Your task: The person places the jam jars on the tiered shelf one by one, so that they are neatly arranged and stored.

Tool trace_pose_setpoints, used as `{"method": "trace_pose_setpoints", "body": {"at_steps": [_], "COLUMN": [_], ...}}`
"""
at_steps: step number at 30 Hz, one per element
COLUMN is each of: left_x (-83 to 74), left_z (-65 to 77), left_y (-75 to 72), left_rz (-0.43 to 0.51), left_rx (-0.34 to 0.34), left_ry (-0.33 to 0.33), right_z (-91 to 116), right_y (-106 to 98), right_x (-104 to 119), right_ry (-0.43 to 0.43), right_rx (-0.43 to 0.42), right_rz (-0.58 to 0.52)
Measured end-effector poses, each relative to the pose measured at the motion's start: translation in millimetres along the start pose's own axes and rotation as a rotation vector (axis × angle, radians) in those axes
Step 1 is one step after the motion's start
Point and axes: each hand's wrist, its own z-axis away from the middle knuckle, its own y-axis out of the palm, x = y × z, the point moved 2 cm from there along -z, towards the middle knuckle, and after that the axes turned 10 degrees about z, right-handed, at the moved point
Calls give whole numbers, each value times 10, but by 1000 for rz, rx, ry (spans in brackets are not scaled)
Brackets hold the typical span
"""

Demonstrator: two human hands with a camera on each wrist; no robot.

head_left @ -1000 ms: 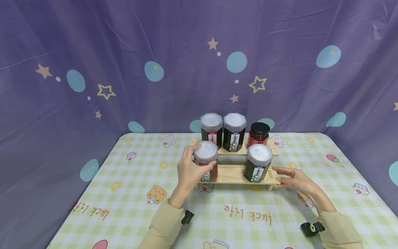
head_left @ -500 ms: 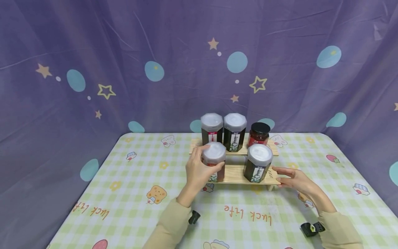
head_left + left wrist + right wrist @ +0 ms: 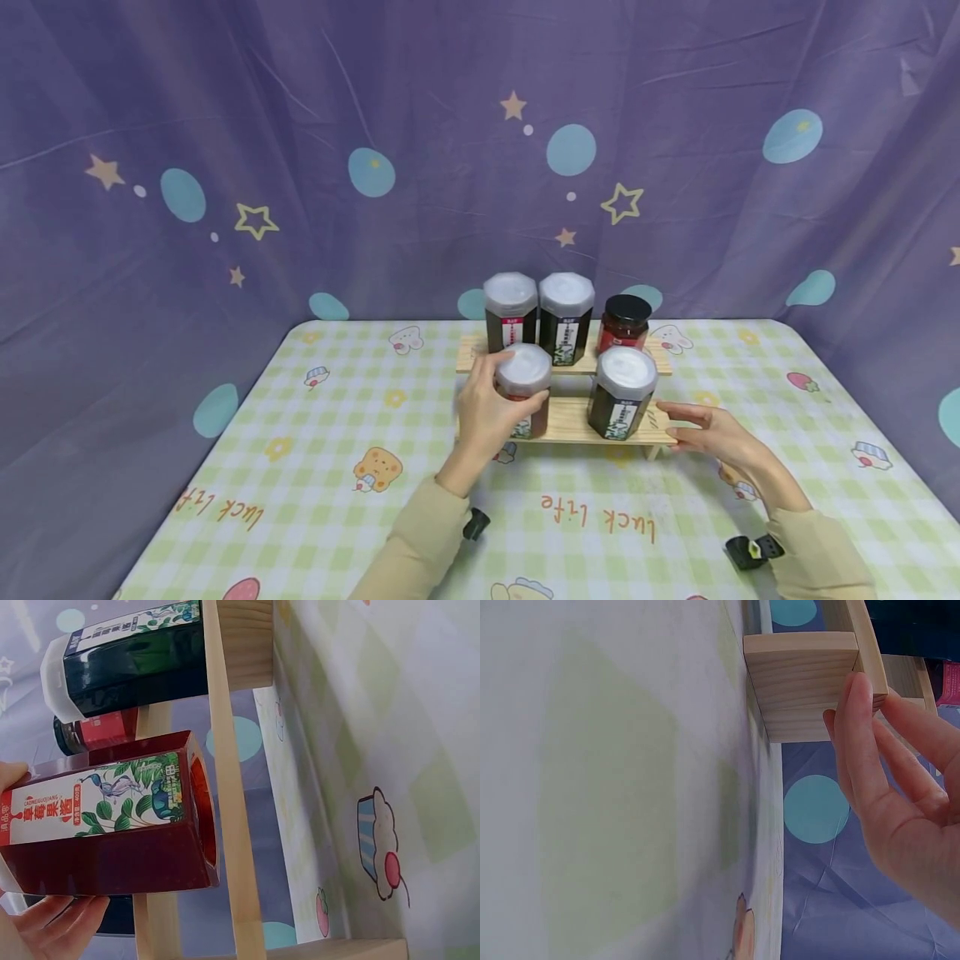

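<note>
My left hand [image 3: 486, 410] grips a jar of red strawberry jam [image 3: 532, 421] with a frosted white lid, thumb and fingers on its upper sides. The jar is at the left half of the lower shelf of a two-tier wooden rack [image 3: 568, 421]. In the left wrist view, the label of the jam jar [image 3: 112, 817] shows, its base close to the shelf's front edge. My right hand [image 3: 716, 437] holds the right end of the lower shelf between thumb and fingers. In the right wrist view, the fingertips [image 3: 860, 688] meet the shelf's end.
A dark jar [image 3: 618, 408] with a white lid stands on the lower shelf's right half. Two dark white-lidded jars [image 3: 512, 321] [image 3: 564, 333] and a black-lidded red jar [image 3: 625, 325] stand on the upper shelf. A checked cloth [image 3: 322, 433] covers the table before a purple curtain [image 3: 442, 108].
My left hand has moved right along the lower shelf with the jam jar, toward the dark jar. My right hand has stayed at the rack's end.
</note>
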Motion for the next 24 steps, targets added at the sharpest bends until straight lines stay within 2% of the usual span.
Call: {"method": "trace_pose_setpoints", "body": {"at_steps": [14, 24], "left_x": [64, 52], "left_z": [5, 27], "left_y": [12, 3], "left_rz": [-10, -1], "left_rx": [20, 70], "left_ry": [0, -53], "right_z": [8, -1], "right_y": [-12, -14], "right_x": [8, -8], "right_ry": [0, 0], "right_rx": [6, 16], "right_rz": [-17, -18]}}
